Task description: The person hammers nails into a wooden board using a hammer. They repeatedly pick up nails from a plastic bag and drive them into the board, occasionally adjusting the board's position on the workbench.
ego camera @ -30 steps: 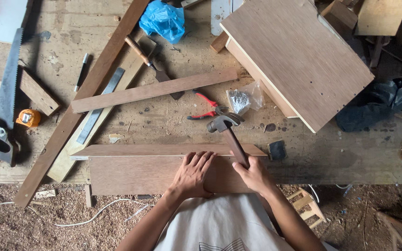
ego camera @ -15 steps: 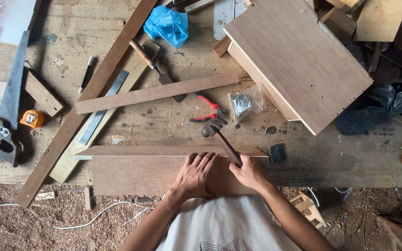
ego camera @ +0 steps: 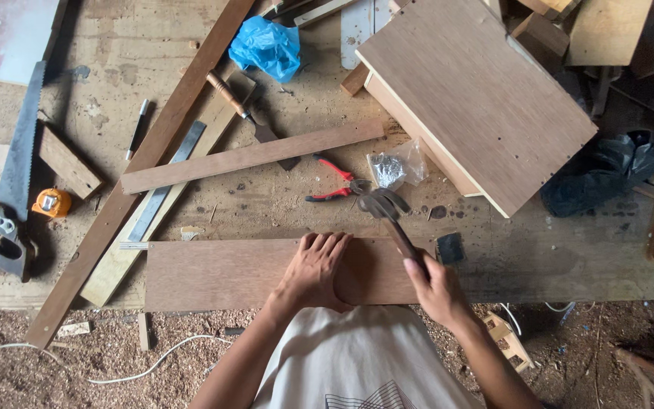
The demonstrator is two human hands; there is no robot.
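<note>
My left hand (ego camera: pixel 313 267) lies flat, fingers spread, on a brown wooden board (ego camera: pixel 221 274) at the near edge of the workbench. My right hand (ego camera: pixel 434 286) grips the handle of a claw hammer (ego camera: pixel 384 210). The hammer's metal head is raised above the board's far edge, next to red-handled pliers (ego camera: pixel 333 184). A small clear bag of nails (ego camera: pixel 393 168) lies just beyond the hammer head.
A large wooden box (ego camera: pixel 478 98) sits at the back right. A long slat (ego camera: pixel 251 156), a diagonal plank (ego camera: pixel 145 159), a chisel (ego camera: pixel 240 107), a blue bag (ego camera: pixel 266 45), a handsaw (ego camera: pixel 10 189), an orange tape measure (ego camera: pixel 52 203) and a black cloth (ego camera: pixel 607 173) crowd the bench. Sawdust covers the floor.
The board now lies flat where it showed a raised edge strip before. My right hand has swung the hammer head up and slightly right; my left hand stays pressed on the board.
</note>
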